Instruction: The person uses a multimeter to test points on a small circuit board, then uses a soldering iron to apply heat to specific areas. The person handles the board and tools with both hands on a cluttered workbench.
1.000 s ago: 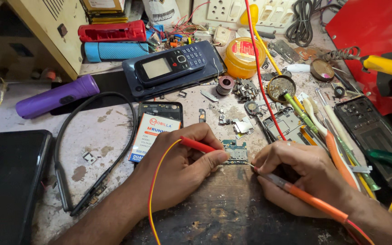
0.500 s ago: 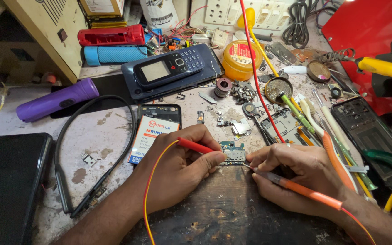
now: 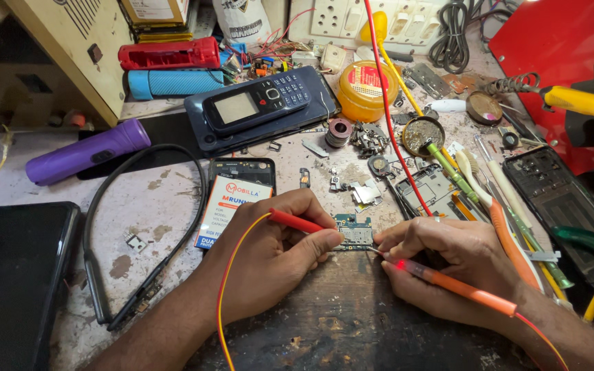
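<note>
left hand (image 3: 269, 254) pinches red probe (image 3: 297, 221) | right hand (image 3: 448, 264) grips orange probe (image 3: 462, 288) | both tips touch small circuit board (image 3: 355, 232), lower centre of frame | testing underway, phone parts (image 3: 366, 192) lie loose above

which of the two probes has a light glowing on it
The orange probe in the right hand; a red light glows near its tip. The red probe in the left hand shows none.

Probably a phone-repair workshop: cluttered bench (image 3: 173, 199), circuit board (image 3: 355, 231), dismantled phones (image 3: 256, 106).
</note>
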